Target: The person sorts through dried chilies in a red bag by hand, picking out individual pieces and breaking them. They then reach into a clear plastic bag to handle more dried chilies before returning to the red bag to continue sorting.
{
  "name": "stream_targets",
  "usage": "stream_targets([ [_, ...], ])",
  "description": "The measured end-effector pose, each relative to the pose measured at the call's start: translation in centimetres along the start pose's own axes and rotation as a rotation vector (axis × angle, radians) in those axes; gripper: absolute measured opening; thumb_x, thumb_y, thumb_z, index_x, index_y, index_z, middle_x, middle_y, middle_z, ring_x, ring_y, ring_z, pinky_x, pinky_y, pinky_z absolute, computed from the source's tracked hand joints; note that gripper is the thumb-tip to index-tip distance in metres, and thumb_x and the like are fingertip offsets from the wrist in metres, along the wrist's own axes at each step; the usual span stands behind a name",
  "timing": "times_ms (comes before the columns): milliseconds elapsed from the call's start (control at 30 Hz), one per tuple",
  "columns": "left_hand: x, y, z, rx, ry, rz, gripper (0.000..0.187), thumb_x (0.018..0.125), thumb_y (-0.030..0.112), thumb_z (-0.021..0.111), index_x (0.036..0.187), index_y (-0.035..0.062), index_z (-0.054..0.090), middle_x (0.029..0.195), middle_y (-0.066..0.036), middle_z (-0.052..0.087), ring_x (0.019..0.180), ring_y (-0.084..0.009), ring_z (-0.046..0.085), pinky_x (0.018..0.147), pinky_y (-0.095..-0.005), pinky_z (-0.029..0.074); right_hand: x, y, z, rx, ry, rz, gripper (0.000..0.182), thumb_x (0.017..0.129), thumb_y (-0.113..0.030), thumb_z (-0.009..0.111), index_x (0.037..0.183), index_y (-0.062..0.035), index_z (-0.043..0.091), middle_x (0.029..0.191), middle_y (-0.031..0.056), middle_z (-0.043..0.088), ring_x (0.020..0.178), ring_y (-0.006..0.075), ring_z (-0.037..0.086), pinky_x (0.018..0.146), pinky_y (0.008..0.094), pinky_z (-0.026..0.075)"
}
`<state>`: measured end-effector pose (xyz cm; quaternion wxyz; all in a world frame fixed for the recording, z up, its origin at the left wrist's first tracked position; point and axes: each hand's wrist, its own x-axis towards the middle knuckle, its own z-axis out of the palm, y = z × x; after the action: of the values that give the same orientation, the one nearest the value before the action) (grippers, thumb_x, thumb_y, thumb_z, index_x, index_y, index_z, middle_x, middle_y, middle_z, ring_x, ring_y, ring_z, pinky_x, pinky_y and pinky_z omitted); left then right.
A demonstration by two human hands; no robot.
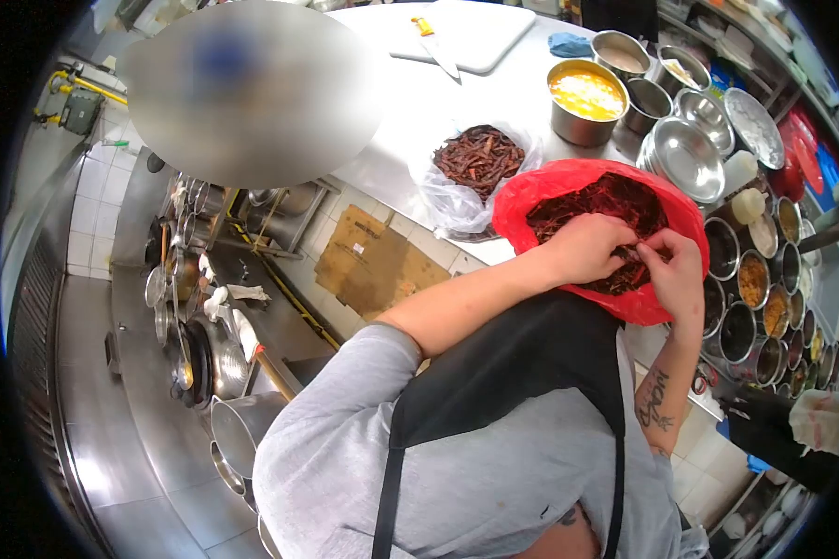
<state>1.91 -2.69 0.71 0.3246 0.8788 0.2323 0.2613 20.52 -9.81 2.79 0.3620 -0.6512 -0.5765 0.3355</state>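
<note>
A red plastic bag (690,224) lies open at the front of the worktop, with dark red dried chillies (615,196) inside. Over its mouth, my left hand (587,247) is closed, the fingertips pinching at a dried chilli. My right hand (673,275) meets it from the right, thumb and fingers pinched together at the same spot. The small piece between them is mostly hidden by my fingers. Just left of the red bag stands a clear plastic bag (438,196) holding reddish-brown dried chilli pieces (480,158).
A steel pot of yellow liquid (587,93) stands behind the bags, beside stacked steel bowls (685,158). Farther back, a yellow-handled knife (435,47) lies by a white cutting board (494,33). Several ingredient containers (753,279) line the right. Flattened cardboard (373,265) covers floor tiles.
</note>
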Motion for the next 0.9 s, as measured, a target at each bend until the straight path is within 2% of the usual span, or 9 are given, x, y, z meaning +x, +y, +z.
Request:
stream_targets([
  [100, 0.0, 0.2, -0.5, -0.239, -0.018, 0.026, 0.018, 0.079, 0.013, 0.075, 0.092, 0.0012, 0.071, 0.085, -0.017, 0.069, 0.085, -0.0350, 0.067, 0.075, -0.0419, 0.054, -0.3, 1.0, -0.9, 0.260, -0.099, -0.036, 0.007, 0.087, -0.005, 0.066, 0.082, 0.0009, 0.067, 0.077, 0.0022, 0.066, 0.073, 0.0103, 0.060, 0.068, 0.0266, 0.047],
  [267, -0.1, 1.6, -2.2, -0.277, -0.073, 0.112, 0.016, 0.082, 0.014, 0.074, 0.092, 0.0017, 0.070, 0.083, -0.016, 0.067, 0.080, -0.0328, 0.066, 0.071, -0.0415, 0.052, -0.8, 2.1, -0.2, 0.752, -0.199, -0.049, 0.008, 0.087, -0.007, 0.068, 0.084, -0.0016, 0.064, 0.084, 0.0027, 0.063, 0.075, 0.0102, 0.057, 0.067, 0.0241, 0.043],
  [400, -0.3, 4.2, -4.0, -0.278, -0.103, 0.208, 0.018, 0.085, 0.015, 0.073, 0.098, 0.0032, 0.069, 0.089, -0.017, 0.067, 0.083, -0.0340, 0.066, 0.074, -0.0429, 0.051, -2.1, 0.7, 0.1, 0.838, -0.207, -0.027, 0.008, 0.087, -0.009, 0.070, 0.086, -0.0028, 0.065, 0.089, 0.0046, 0.065, 0.081, 0.0153, 0.062, 0.072, 0.0289, 0.050],
  [467, -0.1, 5.0, -4.3, -0.256, -0.175, 0.143, 0.020, 0.086, 0.013, 0.071, 0.104, 0.0033, 0.069, 0.091, -0.016, 0.068, 0.087, -0.0330, 0.068, 0.077, -0.0422, 0.053, -2.0, 0.7, -0.2, 0.935, -0.341, -0.018, 0.012, 0.085, -0.012, 0.073, 0.089, -0.0022, 0.067, 0.092, 0.0067, 0.067, 0.085, 0.0159, 0.064, 0.074, 0.0289, 0.052],
  [533, 0.6, 6.0, -4.7, -0.276, -0.296, 0.010, 0.014, 0.087, 0.009, 0.072, 0.099, 0.0021, 0.070, 0.087, -0.014, 0.069, 0.080, -0.0247, 0.069, 0.075, -0.0360, 0.054, -1.4, 2.0, 0.2, 1.134, -0.464, -0.168, 0.014, 0.086, -0.012, 0.073, 0.082, -0.0029, 0.064, 0.084, 0.0039, 0.062, 0.076, 0.0136, 0.060, 0.067, 0.0274, 0.049],
  [633, 1.3, 5.6, -4.1, -0.531, -0.362, -0.233, 0.010, 0.092, 0.009, 0.069, 0.092, -0.0013, 0.069, 0.082, -0.006, 0.069, 0.078, -0.0130, 0.064, 0.072, -0.0306, 0.052, -0.9, 3.5, 0.8, 1.403, -0.548, -0.136, 0.016, 0.087, -0.012, 0.072, 0.086, -0.0021, 0.060, 0.084, 0.0057, 0.061, 0.073, 0.0163, 0.058, 0.064, 0.0280, 0.047],
  [733, 0.4, 3.8, -3.9, -0.780, -0.381, -0.280, 0.020, 0.094, 0.019, 0.067, 0.086, 0.0008, 0.066, 0.076, -0.001, 0.065, 0.069, -0.0075, 0.058, 0.056, -0.0232, 0.045, 0.1, 4.0, 1.6, 1.543, -0.461, -0.204, 0.014, 0.093, -0.014, 0.065, 0.094, -0.0021, 0.058, 0.087, 0.0086, 0.060, 0.073, 0.0165, 0.058, 0.064, 0.0286, 0.047],
  [833, -0.7, 3.6, -7.3, -0.938, -0.269, -0.421, 0.028, 0.096, 0.028, 0.066, 0.083, 0.0042, 0.061, 0.073, -0.001, 0.061, 0.062, -0.0053, 0.053, 0.047, -0.0185, 0.036, 0.2, 2.0, 0.8, 1.038, -0.204, 0.033, 0.013, 0.093, -0.015, 0.067, 0.092, -0.0025, 0.064, 0.079, 0.0046, 0.063, 0.070, 0.0130, 0.058, 0.065, 0.0275, 0.048],
  [900, -1.1, 0.1, -10.0, -1.128, 0.058, -0.324, 0.029, 0.097, 0.030, 0.063, 0.083, 0.0059, 0.057, 0.073, -0.001, 0.058, 0.059, -0.0061, 0.050, 0.046, -0.0192, 0.035, 1.2, 3.6, 1.2, 0.394, -0.015, 0.043, 0.017, 0.088, -0.016, 0.072, 0.096, -0.0013, 0.070, 0.085, 0.0044, 0.069, 0.078, 0.0093, 0.061, 0.069, 0.0253, 0.049],
])
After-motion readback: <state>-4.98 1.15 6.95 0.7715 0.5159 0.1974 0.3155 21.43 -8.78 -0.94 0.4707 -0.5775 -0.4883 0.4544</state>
